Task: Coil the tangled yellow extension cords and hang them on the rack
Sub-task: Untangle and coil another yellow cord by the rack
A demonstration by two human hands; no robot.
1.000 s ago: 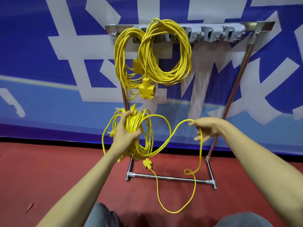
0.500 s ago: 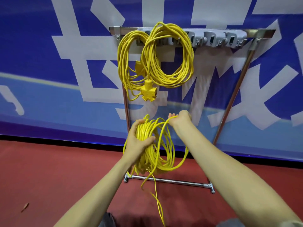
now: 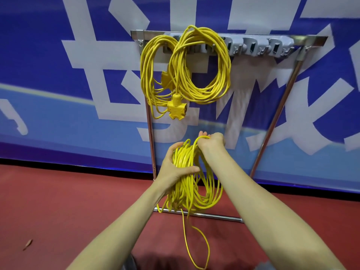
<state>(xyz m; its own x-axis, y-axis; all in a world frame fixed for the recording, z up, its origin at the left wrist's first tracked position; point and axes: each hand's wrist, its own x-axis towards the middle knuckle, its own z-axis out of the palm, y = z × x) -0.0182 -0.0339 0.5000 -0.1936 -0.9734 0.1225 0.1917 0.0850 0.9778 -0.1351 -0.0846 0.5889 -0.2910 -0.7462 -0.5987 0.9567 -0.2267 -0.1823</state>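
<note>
In the head view, your left hand [image 3: 176, 168] is closed around the gathered top of the yellow cord coil [image 3: 191, 184], held in front of the rack [image 3: 229, 38]; your right hand [image 3: 211, 141] pinches the newest loop. The cord looks light and limp (loops slump and spread), so grip the bundled top, not single strands, and mind the loose tail [image 3: 194, 244] trailing to the floor.

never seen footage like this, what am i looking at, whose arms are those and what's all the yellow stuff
This is a single view from a camera worn on a person's head, looking forward and down, so the bare arms are the wearer's own. The left hand grips a bundle of yellow cord. The right hand lays another loop onto it. A loose tail trails to the red floor. Behind stands a metal rack with two finished coils already hanging from its top bar, in front of a blue banner.
</note>
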